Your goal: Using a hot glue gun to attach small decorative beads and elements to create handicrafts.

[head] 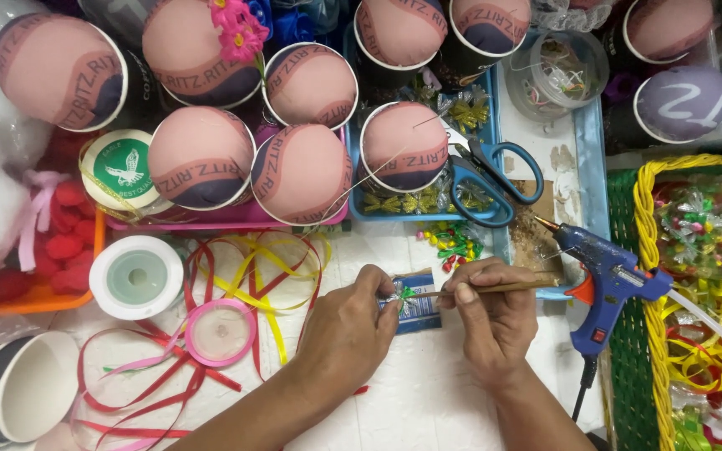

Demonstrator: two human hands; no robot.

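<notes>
The left hand [346, 330] pinches a tiny, flimsy silver-and-green ribbon bow [401, 297], probably light and crushable, best held by its centre, while the right hand [495, 313] grips a thin wooden stick [495, 289]

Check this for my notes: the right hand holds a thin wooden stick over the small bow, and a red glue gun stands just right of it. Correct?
Not quite. The head view shows the glue gun is blue, with only an orange trigger. The rest holds: the right hand holds a thin wooden stick over the small bow, and the gun stands just right of it.
</notes>
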